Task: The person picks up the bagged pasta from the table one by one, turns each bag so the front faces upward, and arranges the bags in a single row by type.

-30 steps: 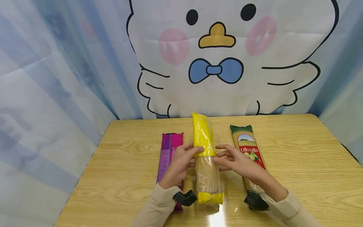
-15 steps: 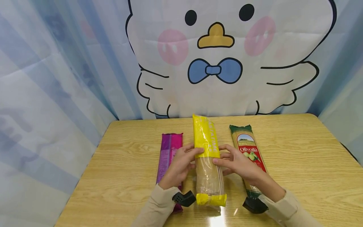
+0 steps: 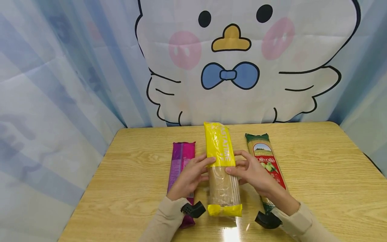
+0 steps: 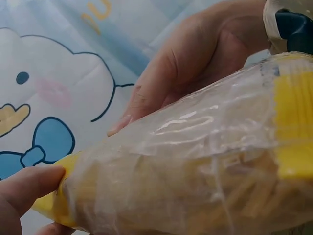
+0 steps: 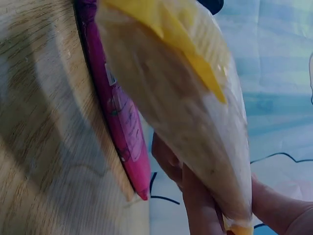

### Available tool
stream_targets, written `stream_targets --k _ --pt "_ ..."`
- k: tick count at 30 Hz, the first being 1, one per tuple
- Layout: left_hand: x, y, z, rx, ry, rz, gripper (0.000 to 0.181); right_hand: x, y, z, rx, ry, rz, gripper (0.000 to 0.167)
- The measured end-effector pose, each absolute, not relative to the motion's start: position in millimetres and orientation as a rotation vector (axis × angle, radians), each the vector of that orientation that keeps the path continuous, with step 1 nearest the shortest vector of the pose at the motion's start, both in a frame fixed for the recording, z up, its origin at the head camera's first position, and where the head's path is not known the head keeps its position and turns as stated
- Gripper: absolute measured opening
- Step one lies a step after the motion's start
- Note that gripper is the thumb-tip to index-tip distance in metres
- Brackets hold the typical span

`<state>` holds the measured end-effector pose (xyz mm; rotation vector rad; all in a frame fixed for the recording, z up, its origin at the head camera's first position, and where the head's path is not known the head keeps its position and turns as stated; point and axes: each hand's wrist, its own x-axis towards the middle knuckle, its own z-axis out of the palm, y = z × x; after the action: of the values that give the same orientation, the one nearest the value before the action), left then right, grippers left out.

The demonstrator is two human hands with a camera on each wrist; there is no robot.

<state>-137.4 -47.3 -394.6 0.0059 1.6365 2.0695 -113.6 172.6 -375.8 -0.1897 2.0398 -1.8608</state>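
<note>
A yellow and clear packet of long pasta (image 3: 223,186) is held up off the table, long side running away from me. Its yellow upper part bears pale lettering. My left hand (image 3: 191,173) grips its left edge, thumb on the front and fingers behind. On the opposite edge, my right hand (image 3: 253,172) holds it with the thumb in front; its other fingers are partly hidden. Seen close in the left wrist view, the clear wrapper (image 4: 171,161) is creased and shiny. The right wrist view shows the packet (image 5: 181,103) raised above the tabletop.
To the left lies a purple and pink packet (image 3: 182,161), partly covered by the left hand and sleeve. On the right, a green and red pasta packet labelled Olivoilà (image 3: 264,151) lies partly under the right arm. Behind the wooden table (image 3: 136,161) hangs a cartoon-printed curtain (image 3: 193,97).
The yellow pasta packet has turned about its length, so more of its front and pale lettering faces me. Both hands keep hold of it and have shifted only slightly.
</note>
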Motion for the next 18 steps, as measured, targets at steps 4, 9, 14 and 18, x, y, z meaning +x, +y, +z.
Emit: stream_targets --k 4,9,14,18 --pt "-136.3 -49.6 -394.1 0.002 1.699 2.031 0.056 -113.7 172.6 -376.4 -0.187 2.075 -1.881 0.067" --pt "-135.4 -49.5 -392.8 0.029 1.759 2.014 0.056 -113.8 172.0 -377.3 -0.190 2.076 -1.894 0.065" --pt "-133.7 -47.7 -391.6 0.028 1.844 2.026 0.058 -113.7 170.7 -377.2 -0.174 2.074 -1.900 0.065" --pt "-132.7 -47.5 -392.0 0.003 1.872 2.042 0.059 -113.6 170.3 -375.9 -0.165 2.083 -1.880 0.067"
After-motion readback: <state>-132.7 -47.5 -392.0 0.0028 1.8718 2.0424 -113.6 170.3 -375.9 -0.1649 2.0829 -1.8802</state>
